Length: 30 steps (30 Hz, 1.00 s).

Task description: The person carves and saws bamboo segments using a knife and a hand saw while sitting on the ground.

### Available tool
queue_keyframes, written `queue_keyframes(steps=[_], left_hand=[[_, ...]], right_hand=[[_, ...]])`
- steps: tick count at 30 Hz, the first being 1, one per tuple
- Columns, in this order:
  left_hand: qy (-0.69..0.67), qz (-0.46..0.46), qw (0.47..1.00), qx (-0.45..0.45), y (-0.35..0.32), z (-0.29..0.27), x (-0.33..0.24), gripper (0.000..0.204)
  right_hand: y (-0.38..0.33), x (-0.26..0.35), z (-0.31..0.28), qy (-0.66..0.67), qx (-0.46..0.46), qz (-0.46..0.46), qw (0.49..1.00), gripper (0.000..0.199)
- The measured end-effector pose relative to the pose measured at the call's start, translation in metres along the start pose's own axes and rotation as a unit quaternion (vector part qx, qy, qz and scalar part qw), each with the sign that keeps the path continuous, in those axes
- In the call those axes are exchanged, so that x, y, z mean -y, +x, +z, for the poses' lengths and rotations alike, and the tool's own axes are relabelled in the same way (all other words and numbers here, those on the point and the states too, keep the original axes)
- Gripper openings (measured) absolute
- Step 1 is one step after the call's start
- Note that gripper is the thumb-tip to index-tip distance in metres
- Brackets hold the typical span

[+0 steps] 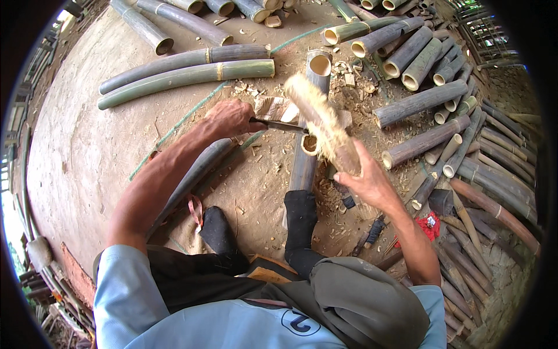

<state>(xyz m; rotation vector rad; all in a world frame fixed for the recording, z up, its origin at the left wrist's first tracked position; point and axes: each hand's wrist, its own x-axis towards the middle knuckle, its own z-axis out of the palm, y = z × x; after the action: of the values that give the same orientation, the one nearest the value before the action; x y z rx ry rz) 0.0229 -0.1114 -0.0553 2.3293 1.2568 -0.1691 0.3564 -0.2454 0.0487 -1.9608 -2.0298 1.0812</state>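
Note:
My left hand [231,117] grips the handle of a knife [286,126] whose dark blade lies across the cut end of a short bamboo piece [308,145]. My right hand [367,177] holds a worn wooden club [321,123], blurred with motion, raised above the blade. A long grey-green bamboo section [306,166] lies on the ground under the blade, running away from my feet. My two feet in black socks [300,215] rest on the dirt on either side of it.
Two long bamboo poles [186,75] lie at the upper left. A pile of cut bamboo tubes [427,102] fills the right side. Wood chips [349,72] litter the dirt floor. A green cord [192,110] crosses the ground. A red object [430,225] lies near my right forearm.

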Motion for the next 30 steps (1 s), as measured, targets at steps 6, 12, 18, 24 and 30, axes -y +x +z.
queue_keyframes(steps=[6, 12, 18, 24, 30], left_hand=[[-0.023, 0.002, 1.0, 0.01, 0.001, 0.002, 0.005, 0.07], [-0.037, 0.013, 0.999, 0.018, 0.002, 0.005, 0.014, 0.071], [-0.049, 0.04, 0.998, 0.029, 0.013, 0.005, 0.011, 0.064], [0.021, 0.037, 0.999, 0.023, 0.001, 0.014, 0.008, 0.055], [0.025, 0.162, 0.986, -0.039, -0.039, 0.028, -0.013, 0.057]], right_hand=[[0.005, 0.028, 0.009, 0.093, -0.074, -0.011, 0.993, 0.087], [0.027, 0.037, -0.021, 0.082, 0.028, 0.011, 0.996, 0.096], [0.038, 0.018, 0.018, 0.079, -0.146, 0.013, 0.986, 0.107], [0.038, 0.022, -0.02, 0.112, 0.125, 0.04, 0.985, 0.101], [0.01, -0.002, -0.029, 0.331, 0.019, 0.033, 0.943, 0.111]])
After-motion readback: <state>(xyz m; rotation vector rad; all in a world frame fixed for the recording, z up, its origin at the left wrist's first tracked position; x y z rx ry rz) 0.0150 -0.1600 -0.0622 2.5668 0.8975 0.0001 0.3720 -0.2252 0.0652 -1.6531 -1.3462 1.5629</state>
